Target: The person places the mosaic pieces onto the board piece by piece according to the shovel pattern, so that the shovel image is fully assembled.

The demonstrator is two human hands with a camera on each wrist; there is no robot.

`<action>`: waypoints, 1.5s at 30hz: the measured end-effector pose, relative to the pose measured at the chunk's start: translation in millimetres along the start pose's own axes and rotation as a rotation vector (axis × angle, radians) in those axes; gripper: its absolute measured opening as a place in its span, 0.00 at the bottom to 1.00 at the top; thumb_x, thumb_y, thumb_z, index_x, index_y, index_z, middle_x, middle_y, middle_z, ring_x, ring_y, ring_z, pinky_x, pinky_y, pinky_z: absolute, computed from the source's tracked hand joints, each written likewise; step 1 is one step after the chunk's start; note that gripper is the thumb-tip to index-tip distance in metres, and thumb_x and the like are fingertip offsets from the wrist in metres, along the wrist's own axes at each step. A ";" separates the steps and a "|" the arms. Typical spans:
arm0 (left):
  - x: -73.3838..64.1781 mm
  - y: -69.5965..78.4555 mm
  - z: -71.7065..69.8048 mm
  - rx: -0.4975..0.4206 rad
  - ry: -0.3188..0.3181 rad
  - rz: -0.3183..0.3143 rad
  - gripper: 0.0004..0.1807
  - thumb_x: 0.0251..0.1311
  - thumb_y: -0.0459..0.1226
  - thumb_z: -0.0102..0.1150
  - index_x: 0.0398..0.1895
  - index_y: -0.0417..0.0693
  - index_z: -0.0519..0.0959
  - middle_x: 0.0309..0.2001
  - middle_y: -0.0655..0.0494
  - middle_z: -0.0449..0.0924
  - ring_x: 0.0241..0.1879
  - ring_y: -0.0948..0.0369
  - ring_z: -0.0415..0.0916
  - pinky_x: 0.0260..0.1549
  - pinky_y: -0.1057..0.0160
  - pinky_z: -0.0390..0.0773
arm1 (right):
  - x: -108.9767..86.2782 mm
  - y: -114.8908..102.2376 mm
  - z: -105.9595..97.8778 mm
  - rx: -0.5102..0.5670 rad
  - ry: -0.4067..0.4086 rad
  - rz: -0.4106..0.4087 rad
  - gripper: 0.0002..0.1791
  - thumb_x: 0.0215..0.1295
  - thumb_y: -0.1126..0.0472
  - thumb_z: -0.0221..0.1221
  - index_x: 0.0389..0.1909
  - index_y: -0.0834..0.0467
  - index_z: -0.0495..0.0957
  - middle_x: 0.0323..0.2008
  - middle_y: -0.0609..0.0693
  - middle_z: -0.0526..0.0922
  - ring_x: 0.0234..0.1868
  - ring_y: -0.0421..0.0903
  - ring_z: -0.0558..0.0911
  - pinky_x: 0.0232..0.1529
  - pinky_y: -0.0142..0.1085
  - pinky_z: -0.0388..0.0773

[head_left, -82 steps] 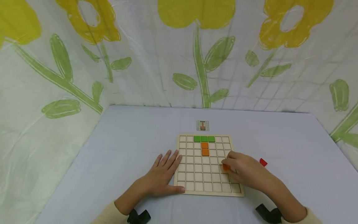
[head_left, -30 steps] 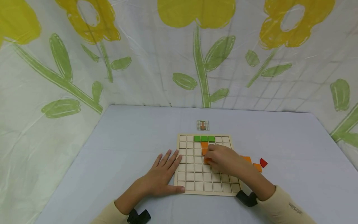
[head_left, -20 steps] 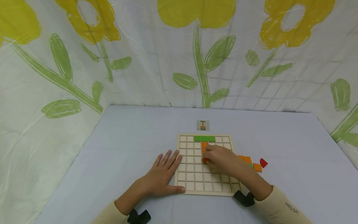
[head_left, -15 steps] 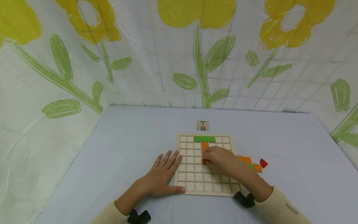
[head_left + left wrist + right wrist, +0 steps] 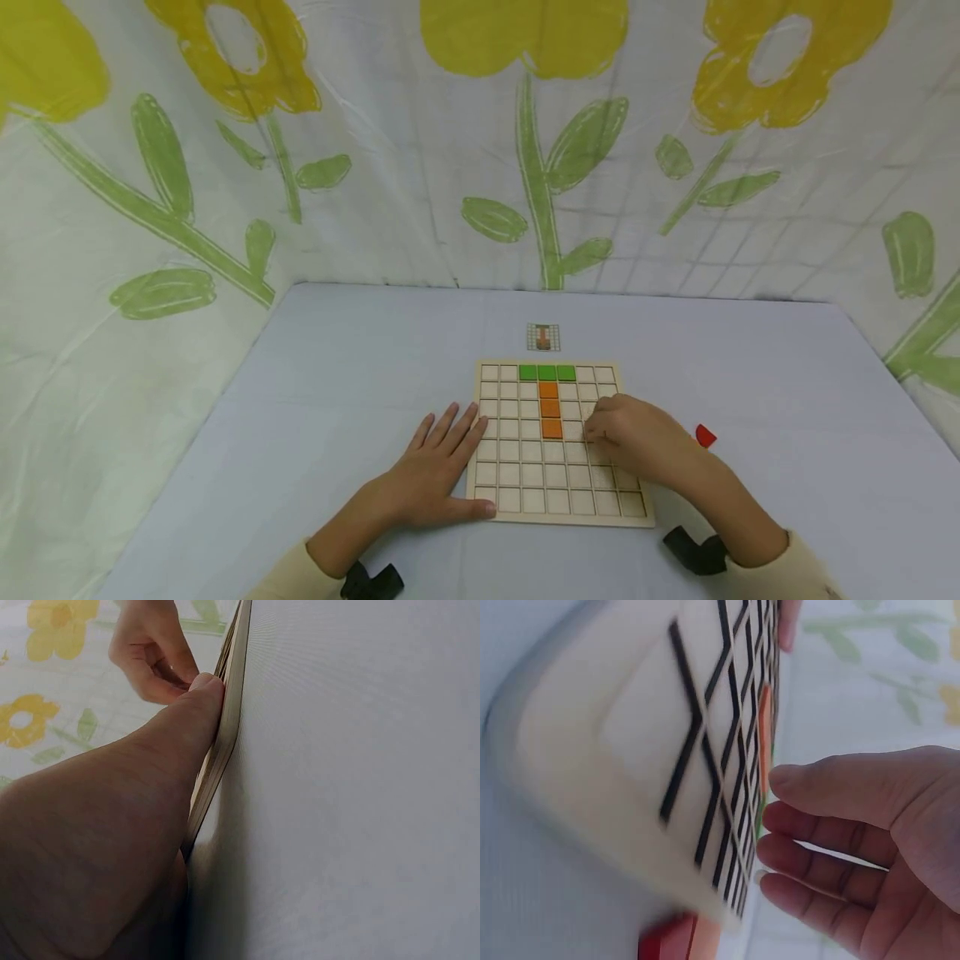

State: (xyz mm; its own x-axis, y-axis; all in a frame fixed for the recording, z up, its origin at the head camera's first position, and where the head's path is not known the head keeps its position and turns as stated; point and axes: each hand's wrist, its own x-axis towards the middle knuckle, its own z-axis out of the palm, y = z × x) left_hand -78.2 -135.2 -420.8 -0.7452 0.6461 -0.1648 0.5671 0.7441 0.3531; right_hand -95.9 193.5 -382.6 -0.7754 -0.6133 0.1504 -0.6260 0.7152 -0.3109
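Observation:
A wooden grid board lies on the table. Three green square tiles fill the middle of its far row, and three orange square tiles run in a column below them. My left hand lies flat with spread fingers at the board's left edge, its thumb on the near corner. Over the board's right part, my right hand is loosely curled; in the right wrist view its fingers hold nothing and the thumb stands apart from them.
A small pattern card lies beyond the board. To the right, a red quarter-round piece shows past my right wrist; the right wrist view has an orange piece beside it. Black wrist devices are strapped on both arms. A flowered curtain hangs behind.
My right hand has set an orange tile in the fourth row, below the other two, let go of it and moved right. My left hand has stayed in place.

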 end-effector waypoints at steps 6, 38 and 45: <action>-0.3 -0.4 0.9 -0.005 -0.002 -0.004 0.60 0.59 0.74 0.46 0.82 0.48 0.41 0.81 0.52 0.29 0.78 0.48 0.25 0.70 0.39 0.32 | -17.3 21.5 -16.9 -0.036 -0.005 0.151 0.09 0.55 0.71 0.71 0.37 0.59 0.88 0.35 0.45 0.83 0.39 0.47 0.82 0.39 0.41 0.81; -0.8 2.1 -2.6 -0.011 -0.002 -0.004 0.60 0.59 0.74 0.47 0.82 0.47 0.42 0.81 0.50 0.31 0.78 0.47 0.26 0.70 0.39 0.33 | -24.7 46.4 -21.2 0.015 -0.072 0.247 0.09 0.56 0.69 0.71 0.39 0.61 0.87 0.36 0.46 0.84 0.36 0.45 0.82 0.39 0.43 0.82; -1.1 1.6 -2.1 -0.016 0.005 -0.005 0.59 0.59 0.74 0.46 0.82 0.47 0.42 0.81 0.51 0.31 0.78 0.48 0.27 0.70 0.39 0.33 | -24.2 47.2 -20.7 0.020 -0.083 0.260 0.10 0.56 0.69 0.71 0.40 0.61 0.87 0.36 0.46 0.83 0.37 0.45 0.81 0.40 0.44 0.82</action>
State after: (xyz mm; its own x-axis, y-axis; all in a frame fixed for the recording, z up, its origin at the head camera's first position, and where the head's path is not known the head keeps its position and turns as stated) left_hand -77.2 -135.1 -418.1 -0.7498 0.6415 -0.1620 0.5578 0.7446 0.3667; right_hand -108.4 249.0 -381.5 -0.9001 -0.4356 -0.0138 -0.4042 0.8462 -0.3472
